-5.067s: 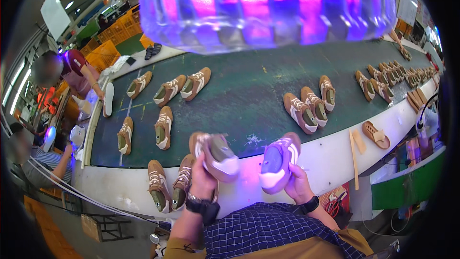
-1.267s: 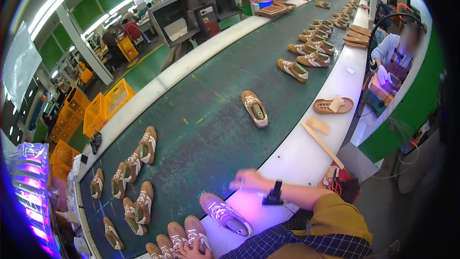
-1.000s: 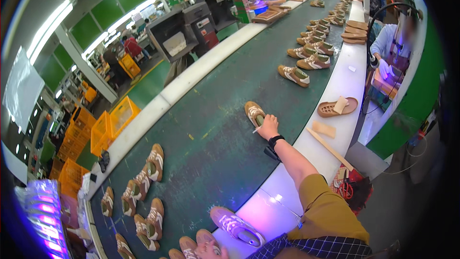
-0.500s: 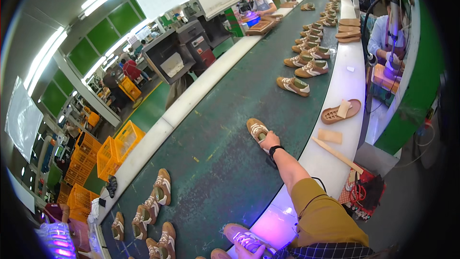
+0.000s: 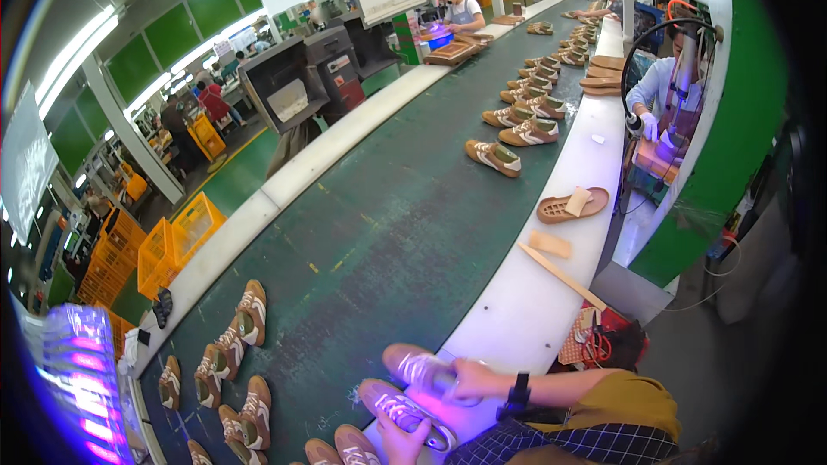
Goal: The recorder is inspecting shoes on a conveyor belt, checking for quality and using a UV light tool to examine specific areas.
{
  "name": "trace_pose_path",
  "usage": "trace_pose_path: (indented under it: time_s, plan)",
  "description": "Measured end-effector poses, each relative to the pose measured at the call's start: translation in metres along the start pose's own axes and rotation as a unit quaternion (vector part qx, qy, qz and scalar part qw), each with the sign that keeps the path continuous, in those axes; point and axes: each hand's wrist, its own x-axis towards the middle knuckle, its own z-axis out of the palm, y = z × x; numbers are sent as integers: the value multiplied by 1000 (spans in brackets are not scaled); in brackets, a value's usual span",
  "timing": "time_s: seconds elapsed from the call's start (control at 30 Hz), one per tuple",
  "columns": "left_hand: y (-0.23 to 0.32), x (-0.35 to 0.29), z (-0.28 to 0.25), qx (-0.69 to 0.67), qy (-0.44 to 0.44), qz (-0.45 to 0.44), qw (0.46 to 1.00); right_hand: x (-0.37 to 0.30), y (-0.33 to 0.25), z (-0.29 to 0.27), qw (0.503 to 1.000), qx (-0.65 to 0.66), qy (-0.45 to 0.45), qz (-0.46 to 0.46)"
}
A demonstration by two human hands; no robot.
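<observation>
Close to my body at the belt's near edge, my right hand (image 5: 469, 381) grips a brown sneaker (image 5: 407, 363) by its heel end, toe pointing left. That shoe is smeared by motion. Just below it, my left hand (image 5: 401, 441) is closed on another sneaker (image 5: 379, 396), brown with pale laces, tinted purple by the light. The two shoes are side by side, and I cannot tell whether they touch. A pair of brown sneakers (image 5: 351, 443) lies left of my left hand, partly cut off by the lower edge.
The green conveyor belt (image 5: 345, 232) carries rows of sneakers (image 5: 527, 132) at the far right and more (image 5: 250, 314) at the near left. On the white ledge lie a sole (image 5: 560, 207), a tan pad (image 5: 551, 244) and a wooden stick (image 5: 564, 277). A co-worker (image 5: 659, 86) sits beyond.
My right hand has brought its sneaker from the middle of the belt back toward me, beside the one in my left hand. The head view has shifted, showing more of the purple-lit machine at lower left.
</observation>
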Motion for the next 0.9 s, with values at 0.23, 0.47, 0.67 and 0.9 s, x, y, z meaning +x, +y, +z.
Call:
trace_pose_path:
  time_s: [0.23,0.47,0.67,0.9]
  plan:
    - [-37,5,9,-59,65,69,994,-23,-31,41,997,-42,-67,-15]
    - [-55,-31,2,53,103,13,993,-40,-23,67,987,-104,-106,-57]
    - [-69,-43,-21,18,92,8,996,-8,-27,42,967,-42,-245,-57]
    - [-87,30,-32,66,159,18,985,93,6,74,995,-36,16,-93]
